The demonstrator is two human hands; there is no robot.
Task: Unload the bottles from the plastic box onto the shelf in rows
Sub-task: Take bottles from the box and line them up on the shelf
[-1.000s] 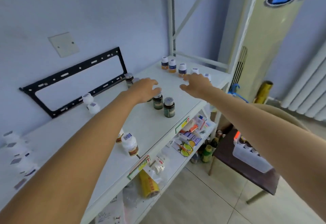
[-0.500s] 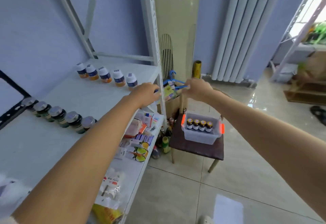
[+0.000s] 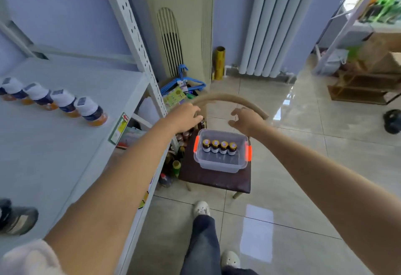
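1. Head view looks down on my two bare arms reaching out over a chair with a dark seat, which stands on the tiled floor just beside the white shelf.
2. On that seat sits the plastic box: clear walls, no lid on it, an orange latch at each short end.
3. Its long axis runs left to right across my view.
4. Inside stand four small brown bottles, upright, with gold caps and pale labels, touching side by side in one row along the far wall, parallel to the box's long axis.
5. My left hand hangs above the box's far left corner, fingers curled loosely, gripping nothing.
6. My right hand hangs above the far right corner, fingers apart and bent, also empty.
7. On the shelf top a row of white-capped bottles with amber contents already stands, running diagonally.
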